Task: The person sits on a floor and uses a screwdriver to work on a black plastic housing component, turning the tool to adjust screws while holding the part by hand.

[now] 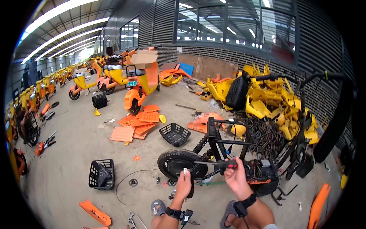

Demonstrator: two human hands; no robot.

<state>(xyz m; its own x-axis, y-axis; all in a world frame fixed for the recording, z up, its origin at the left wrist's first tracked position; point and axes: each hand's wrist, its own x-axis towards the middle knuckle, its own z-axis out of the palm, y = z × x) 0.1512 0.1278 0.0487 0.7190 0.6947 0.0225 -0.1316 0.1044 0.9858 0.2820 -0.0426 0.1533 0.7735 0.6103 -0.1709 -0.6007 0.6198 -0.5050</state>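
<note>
A partly stripped scooter (231, 141) with a bare black frame stands in front of me, its rear wheel (167, 165) to the left. My right hand (237, 178) is closed round the red and black handle of a screwdriver (227, 164). The shaft points left, across the space above the wheel's right side. Beside the wheel, my left hand (183, 185) pinches a small whitish piece (185, 171), too small to name. A black spring shock absorber (200, 145) rises just beyond the wheel.
Black plastic baskets (175, 134) and orange panels (143, 121) lie on the concrete floor. Yellow body parts (263, 103) and dark metal pieces (263, 133) are heaped behind the scooter. Whole scooters (139, 86) stand farther back. Small parts and a cable (117, 187) lie left of my hands.
</note>
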